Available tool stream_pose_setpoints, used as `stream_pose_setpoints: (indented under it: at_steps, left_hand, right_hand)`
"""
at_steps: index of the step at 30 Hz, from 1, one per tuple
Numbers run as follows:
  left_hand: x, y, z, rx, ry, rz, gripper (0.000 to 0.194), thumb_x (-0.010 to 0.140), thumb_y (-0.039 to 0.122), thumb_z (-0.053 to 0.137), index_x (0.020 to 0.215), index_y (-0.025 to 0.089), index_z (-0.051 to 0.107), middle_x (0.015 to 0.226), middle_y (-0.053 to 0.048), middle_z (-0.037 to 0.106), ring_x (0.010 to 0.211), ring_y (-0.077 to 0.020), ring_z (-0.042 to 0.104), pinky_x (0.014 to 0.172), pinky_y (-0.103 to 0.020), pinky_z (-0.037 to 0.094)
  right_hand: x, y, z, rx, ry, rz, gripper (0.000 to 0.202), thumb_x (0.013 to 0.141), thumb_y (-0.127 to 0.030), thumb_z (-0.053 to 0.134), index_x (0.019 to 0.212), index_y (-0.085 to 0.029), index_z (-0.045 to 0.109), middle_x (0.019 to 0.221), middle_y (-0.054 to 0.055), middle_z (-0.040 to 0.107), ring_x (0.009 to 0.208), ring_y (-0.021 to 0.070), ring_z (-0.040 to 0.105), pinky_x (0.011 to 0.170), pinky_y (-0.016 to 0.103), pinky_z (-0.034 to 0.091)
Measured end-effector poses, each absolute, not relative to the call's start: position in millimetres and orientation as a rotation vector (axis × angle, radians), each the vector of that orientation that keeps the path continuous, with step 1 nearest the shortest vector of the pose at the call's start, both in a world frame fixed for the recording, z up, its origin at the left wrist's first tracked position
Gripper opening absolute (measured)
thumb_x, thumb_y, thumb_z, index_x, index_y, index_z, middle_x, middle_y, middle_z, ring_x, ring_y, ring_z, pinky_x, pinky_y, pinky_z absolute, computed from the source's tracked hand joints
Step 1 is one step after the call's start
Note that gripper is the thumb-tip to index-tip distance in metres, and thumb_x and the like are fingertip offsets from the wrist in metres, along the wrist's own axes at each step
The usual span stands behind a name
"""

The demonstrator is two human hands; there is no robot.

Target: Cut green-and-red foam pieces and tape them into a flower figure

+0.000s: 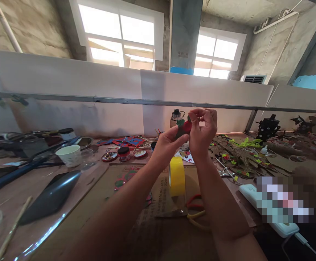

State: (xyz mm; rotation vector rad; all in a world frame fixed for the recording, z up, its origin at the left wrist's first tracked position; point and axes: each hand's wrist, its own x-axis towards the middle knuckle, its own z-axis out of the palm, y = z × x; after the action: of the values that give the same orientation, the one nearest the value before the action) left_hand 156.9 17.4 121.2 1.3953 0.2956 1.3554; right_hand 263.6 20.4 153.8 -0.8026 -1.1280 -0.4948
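Note:
Raised in front of me, both hands hold one small red and green piece [185, 127], flat and leaf-like at its edges; its exact kind is not clear. My left hand [171, 142] pinches its lower left side between thumb and fingers. At its right edge, my right hand [203, 132] grips with thumb and bent fingers. Below the hands a roll of yellow tape [177, 177] stands on edge on a cardboard sheet [98, 217]. Scissors [175, 213] with red and yellow handles lie near my right forearm. More red and green pieces [122, 180] lie partly behind my left forearm.
Left are a paper cup [68, 156], a dark phone-like slab [53, 195] and a wooden stick [13, 228]. A red jar [124, 154] and a bottle [175, 119] stand farther back. Wire and flower bits [236, 159] and a white power bank [269, 210] lie right.

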Motion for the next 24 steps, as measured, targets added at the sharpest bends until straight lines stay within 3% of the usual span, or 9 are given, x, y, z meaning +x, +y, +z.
stream_pose_setpoints:
  at_steps: [9, 14, 18, 21, 24]
  left_hand:
    - [150.8, 19.5, 125.4, 1.391, 0.36, 1.32, 0.032, 0.068, 0.039, 0.085, 0.092, 0.02, 0.078, 0.076, -0.002, 0.072, 0.077, -0.0179, 0.065, 0.07, -0.026, 0.05]
    - [147.1, 23.7, 125.5, 1.41, 0.285, 1.193, 0.031, 0.071, 0.039, 0.083, 0.094, 0.018, 0.078, 0.082, -0.005, 0.075, 0.077, -0.0194, 0.069, 0.074, -0.029, 0.052]
    - [147.0, 26.9, 123.6, 1.352, 0.274, 1.189, 0.032, 0.071, 0.037, 0.083, 0.096, 0.017, 0.077, 0.091, -0.008, 0.077, 0.08, -0.021, 0.07, 0.077, -0.032, 0.053]
    - [147.0, 26.4, 124.9, 1.318, 0.276, 1.198, 0.031, 0.071, 0.036, 0.083, 0.095, 0.017, 0.077, 0.094, -0.008, 0.077, 0.083, -0.0215, 0.071, 0.078, -0.032, 0.053]
    - [147.2, 24.6, 127.7, 1.301, 0.257, 1.202, 0.031, 0.069, 0.036, 0.085, 0.091, 0.017, 0.076, 0.091, -0.006, 0.076, 0.078, -0.0183, 0.069, 0.075, -0.029, 0.052]
  right_hand:
    - [269.5, 15.9, 158.6, -0.924, -1.173, -0.581, 0.014, 0.091, -0.038, 0.068, 0.093, -0.025, 0.064, 0.098, 0.005, 0.056, 0.106, 0.0235, 0.052, 0.095, 0.042, 0.04]
    - [289.5, 17.8, 162.5, -0.931, -1.114, -0.443, 0.044, 0.083, -0.049, 0.074, 0.115, -0.025, 0.056, 0.105, 0.007, 0.056, 0.096, 0.0219, 0.052, 0.086, 0.038, 0.045]
    - [302.6, 19.1, 164.6, -0.904, -1.111, -0.196, 0.04, 0.089, -0.057, 0.06, 0.106, -0.021, 0.059, 0.102, 0.007, 0.059, 0.092, 0.0188, 0.056, 0.079, 0.034, 0.048]
    - [303.5, 16.9, 166.9, -0.797, -1.233, 0.15, 0.049, 0.093, -0.063, 0.045, 0.109, -0.019, 0.058, 0.104, 0.009, 0.063, 0.09, 0.0173, 0.061, 0.073, 0.031, 0.051]
    - [298.8, 12.2, 169.8, -0.776, -1.399, 0.425, 0.059, 0.08, -0.061, 0.064, 0.12, -0.019, 0.056, 0.103, 0.009, 0.067, 0.086, 0.0176, 0.065, 0.07, 0.03, 0.054]
